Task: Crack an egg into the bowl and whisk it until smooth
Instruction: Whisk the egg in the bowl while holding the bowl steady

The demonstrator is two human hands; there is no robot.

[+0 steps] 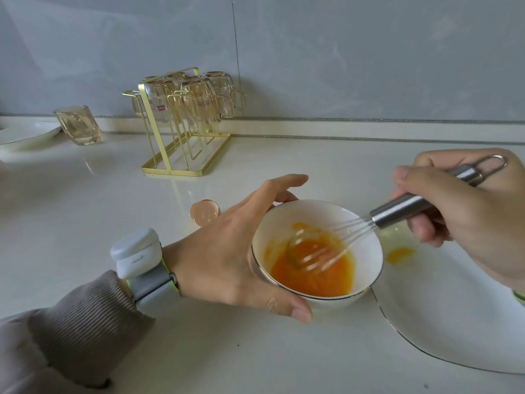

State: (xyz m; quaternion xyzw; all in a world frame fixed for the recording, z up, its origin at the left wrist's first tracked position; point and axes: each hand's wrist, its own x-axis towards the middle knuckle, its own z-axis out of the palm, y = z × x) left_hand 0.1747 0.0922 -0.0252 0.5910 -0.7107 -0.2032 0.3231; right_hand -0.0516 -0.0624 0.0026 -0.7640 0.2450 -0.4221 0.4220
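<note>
A small white bowl point(366, 248) with a thin dark rim stands on the counter and holds orange beaten egg point(309, 277). My left hand point(227, 251) cups the bowl's left side, thumb along the near rim and fingers behind it. My right hand point(468, 211) grips the steel handle of a wire whisk point(397, 211), whose blurred wires dip into the egg. An empty brown eggshell half point(205, 211) lies on the counter just behind my left hand.
A large white plate point(454, 322) sits right of the bowl with a smear of yolk point(399, 255) on it. A gold rack of upturned glasses point(187, 120) stands at the back, a loose glass point(78, 125) and another white plate point(25, 135) to its left.
</note>
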